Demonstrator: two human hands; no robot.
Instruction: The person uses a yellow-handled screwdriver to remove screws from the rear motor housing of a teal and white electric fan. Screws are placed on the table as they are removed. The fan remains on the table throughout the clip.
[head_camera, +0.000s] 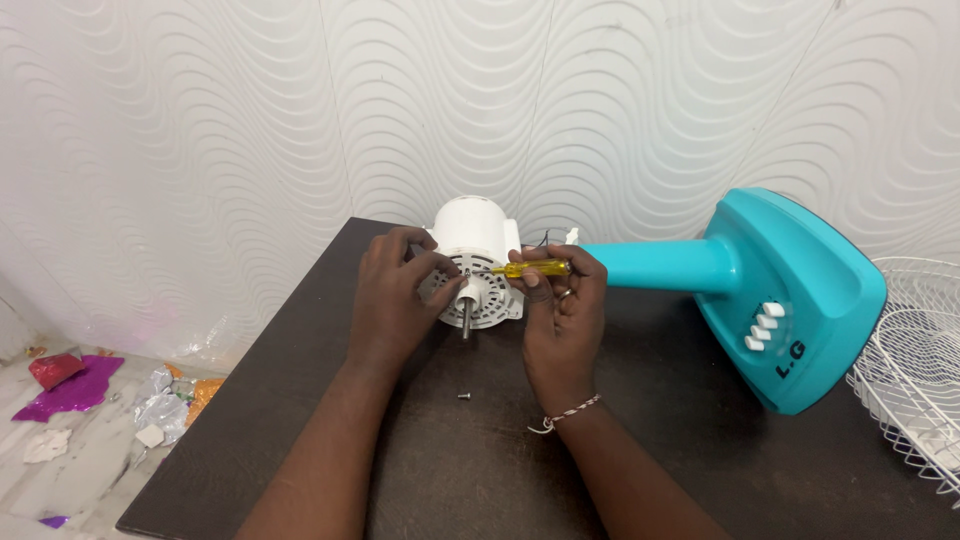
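Observation:
A white fan motor (478, 240) lies on a dark brown table (700, 450), its steel shaft (466, 322) pointing toward me. My left hand (395, 290) rests on the left side of the motor's vented front plate, steadying it. My right hand (562, 310) grips a small yellow-handled screwdriver (532, 268), held level with its tip at the motor face. The motor joins a teal fan stand (790, 300) lying on its side to the right, with white buttons on its base.
A loose screw (464, 396) lies on the table near my wrists. A white wire fan guard (915, 350) sits at the table's right edge. Crumpled foil and shiny paper scraps (75, 385) litter the floor at left. A white wavy wall stands behind.

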